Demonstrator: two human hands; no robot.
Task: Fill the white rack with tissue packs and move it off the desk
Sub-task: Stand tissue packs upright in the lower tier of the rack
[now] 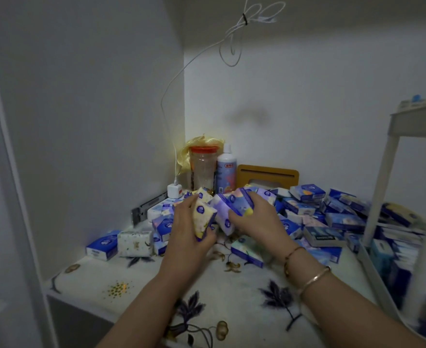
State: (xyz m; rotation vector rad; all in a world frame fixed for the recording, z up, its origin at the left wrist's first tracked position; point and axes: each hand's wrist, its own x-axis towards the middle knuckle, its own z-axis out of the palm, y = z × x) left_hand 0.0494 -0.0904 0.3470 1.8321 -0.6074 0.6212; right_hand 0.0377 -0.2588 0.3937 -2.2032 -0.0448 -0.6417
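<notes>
Dim, bluish room light; soft shadow on back wall [247,115]; wide-angle bending at edges; white rack [392,197] at right motion-blurred.

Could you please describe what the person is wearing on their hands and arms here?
Both forearms are bare, with no sleeves or gloves in view. The right wrist carries two bracelets: a thin beaded one nearer the right hand and a plain gold-coloured bangle behind it. The left hand and wrist wear nothing.
</notes>
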